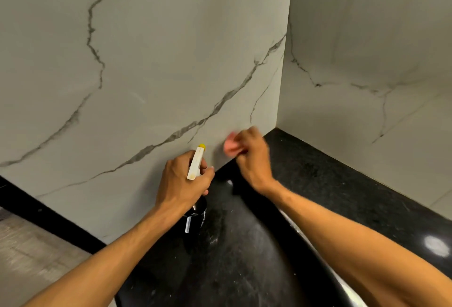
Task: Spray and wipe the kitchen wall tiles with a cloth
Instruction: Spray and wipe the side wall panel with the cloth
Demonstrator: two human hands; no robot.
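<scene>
White marble-look wall tiles (156,67) with grey veins fill the view and meet a second tiled wall (367,57) at a corner on the right. My left hand (182,182) grips a spray bottle (195,218) with a black body, white trigger head and yellow nozzle tip pointing at the wall. My right hand (252,157) holds a small pink cloth (231,145) pressed against the lower part of the tiles, just above the counter. The cloth and right hand are blurred.
A black speckled stone countertop (318,184) runs along the foot of both walls. A curved black sink edge (308,257) lies under my right forearm. At the lower left are a black skirting strip (36,211) and a grey floor (29,253).
</scene>
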